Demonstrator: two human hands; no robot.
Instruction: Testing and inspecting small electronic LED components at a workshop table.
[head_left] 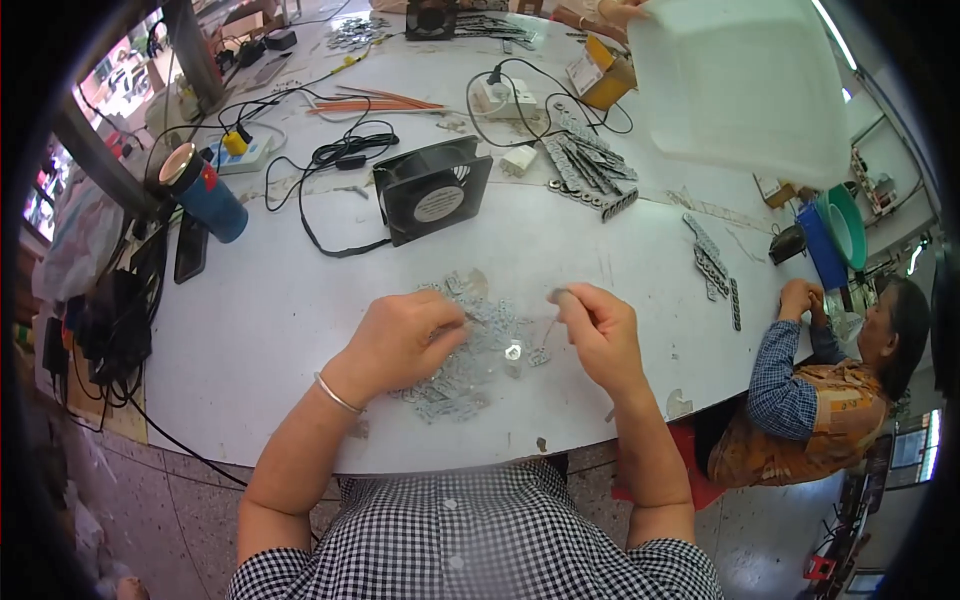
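A loose pile of small silvery metal pieces (445,395) lies on the white table before me. Over its upper left part, my left hand (405,335) is closed, thumb and fingers curled together; whatever is between its fingertips is too small to name. To the right of the pile, my right hand (603,335) pinches a thin, reddish, wire-like strand (549,331). A small metal piece (539,356) is at the strand's lower end; I cannot tell whether it hangs or rests. Close by lies a shiny flat piece (513,351).
Beyond the pile stands a black square fan (432,190) with its cable. Dark strips of parts (585,160) are heaped farther right. A blue tumbler (208,195) and a phone (190,248) are at left. A person (810,390) sits at right, below a translucent bin (740,90).
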